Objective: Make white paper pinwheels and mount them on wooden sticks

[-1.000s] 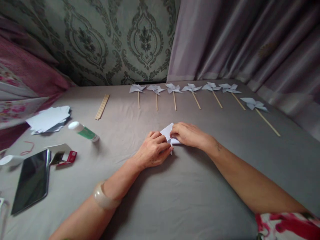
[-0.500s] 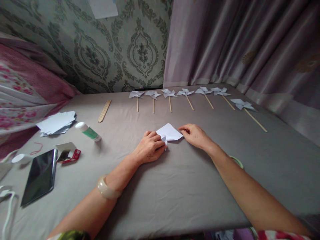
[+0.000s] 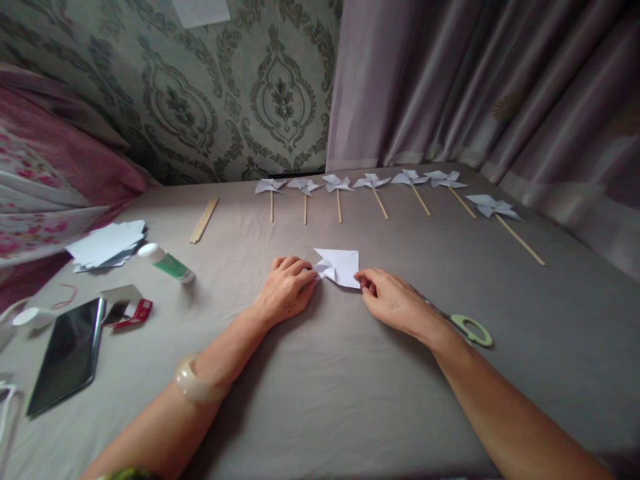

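Note:
A square of white paper lies on the grey cloth between my hands, one of its corners curled over toward the middle. My left hand is closed at the paper's left side, fingers pinching the folded part. At the right edge, my right hand has its thumb and fingers closed on the lower right corner. Green-handled scissors lie partly hidden under my right wrist. Behind the paper, several finished paper pinwheels on wooden sticks are laid in a row.
Left of my hands stand a glue stick, a stack of white paper and a bundle of wooden sticks. Farther left are a small red box, a black phone and a white cap.
The paper has turned, so a straight edge now faces right. My right hand has moved slightly down and touches its corner; my left hand has shifted left. More of the scissors shows.

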A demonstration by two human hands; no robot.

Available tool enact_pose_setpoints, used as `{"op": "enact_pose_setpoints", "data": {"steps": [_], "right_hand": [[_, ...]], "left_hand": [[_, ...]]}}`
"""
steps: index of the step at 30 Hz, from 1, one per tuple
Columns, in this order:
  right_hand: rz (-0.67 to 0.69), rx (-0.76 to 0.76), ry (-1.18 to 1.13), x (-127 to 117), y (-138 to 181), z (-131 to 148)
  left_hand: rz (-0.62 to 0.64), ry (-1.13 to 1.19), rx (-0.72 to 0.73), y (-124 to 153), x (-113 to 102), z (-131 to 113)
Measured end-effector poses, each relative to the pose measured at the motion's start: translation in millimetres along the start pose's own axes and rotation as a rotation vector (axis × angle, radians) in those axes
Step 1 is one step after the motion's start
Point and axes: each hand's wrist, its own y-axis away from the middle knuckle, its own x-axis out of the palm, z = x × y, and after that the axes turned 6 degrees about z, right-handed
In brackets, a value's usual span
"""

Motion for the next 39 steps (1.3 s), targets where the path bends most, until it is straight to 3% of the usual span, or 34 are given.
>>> {"op": "enact_pose_setpoints", "data": {"steps": [7,16,22,33,39], "right_hand": [[0.051,-0.028,0.004,5.1,12.0,18.7],[0.099,-0.071,0.013,11.6,19.5,30.5],[0.083,-0.082,0.069,18.3,23.8,39.5],[0.068,-0.163,0.098,27.9,24.3,41.9],[0.041,-0.118,0.091,21.8,20.6,36.0]], "left_hand": [[-0.009,0.001,-0.037,1.0,3.1,3.3],[-0.142,0.063,-0.014,-0.1,-0.9,-3.1],[-0.085,0.09,0.121,0.5,-3.4,-7.7],[-0.018,0.101,0.131,2.4,0.3,-7.7],[-0.001,0.107,0.139,2.6,1.0,-6.9]]}}
